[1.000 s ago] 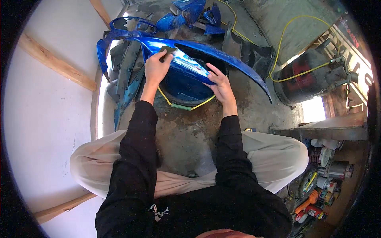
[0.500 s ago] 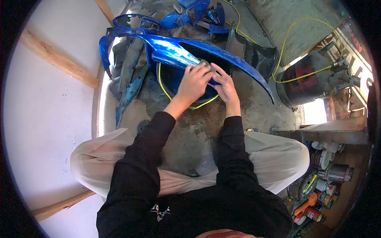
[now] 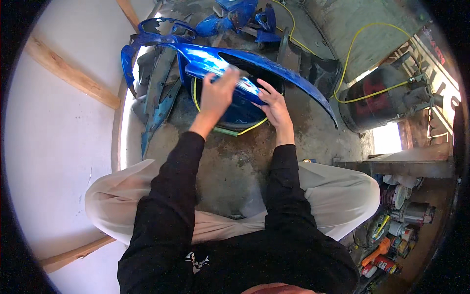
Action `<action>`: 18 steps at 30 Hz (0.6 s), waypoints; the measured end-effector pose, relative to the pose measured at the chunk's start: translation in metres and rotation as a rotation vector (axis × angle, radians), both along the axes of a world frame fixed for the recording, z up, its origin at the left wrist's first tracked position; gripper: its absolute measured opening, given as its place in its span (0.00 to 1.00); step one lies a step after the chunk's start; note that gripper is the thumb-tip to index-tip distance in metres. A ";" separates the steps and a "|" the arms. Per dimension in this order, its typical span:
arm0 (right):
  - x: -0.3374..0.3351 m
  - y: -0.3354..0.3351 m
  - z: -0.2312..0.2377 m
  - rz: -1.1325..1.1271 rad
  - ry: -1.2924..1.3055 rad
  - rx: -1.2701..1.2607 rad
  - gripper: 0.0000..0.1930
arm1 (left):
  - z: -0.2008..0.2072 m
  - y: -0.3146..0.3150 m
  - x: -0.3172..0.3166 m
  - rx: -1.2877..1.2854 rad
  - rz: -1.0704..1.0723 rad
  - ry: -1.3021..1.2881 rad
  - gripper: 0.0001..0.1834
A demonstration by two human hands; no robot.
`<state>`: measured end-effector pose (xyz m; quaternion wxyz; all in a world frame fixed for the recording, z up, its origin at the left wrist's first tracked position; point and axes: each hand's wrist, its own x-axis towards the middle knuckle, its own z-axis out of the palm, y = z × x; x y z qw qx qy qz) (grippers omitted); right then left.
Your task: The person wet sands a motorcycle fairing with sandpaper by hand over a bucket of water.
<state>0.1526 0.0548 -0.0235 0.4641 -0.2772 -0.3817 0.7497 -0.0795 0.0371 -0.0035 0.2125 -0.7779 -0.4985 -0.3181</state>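
A long, glossy blue motorcycle fairing panel point(image 3: 196, 54) with a curved, pointed arm lies across a round dark tub point(image 3: 240, 117). My left hand point(image 3: 220, 93), smeared by motion, presses its bent fingers on the panel's shiny face. Under those fingertips is a small dark grey pad, mostly hidden. At the panel's lower right end, my right hand point(image 3: 275, 105) grips the edge, some fingers raised above it and the rest partly hidden. White light glints along the face between the two hands.
More blue fairing pieces point(image 3: 227, 19) lie on the concrete floor beyond. Dark panels point(image 3: 159, 78) lean at left by the white wall point(image 3: 58, 147). A yellow hose point(image 3: 347, 61) runs to a dark tank point(image 3: 374, 100) at right. Cans point(image 3: 413, 213) crowd a wooden shelf at lower right.
My left hand has slid leftward and slightly up along the panel, away from my right hand, uncovering the panel's lower end. The right hand stays at that end.
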 end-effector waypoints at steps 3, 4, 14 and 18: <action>-0.005 -0.003 0.006 0.015 0.009 0.002 0.33 | 0.025 0.020 -0.028 -0.147 0.385 -0.214 0.17; -0.008 -0.004 0.007 0.022 0.013 0.005 0.33 | 0.027 0.022 -0.025 -0.111 0.386 -0.151 0.16; -0.003 -0.003 0.002 0.000 0.013 0.002 0.33 | 0.012 0.006 -0.016 -0.004 0.137 -0.050 0.16; -0.002 -0.003 0.002 -0.015 0.010 -0.017 0.33 | 0.010 -0.006 0.028 -0.143 0.123 -0.124 0.16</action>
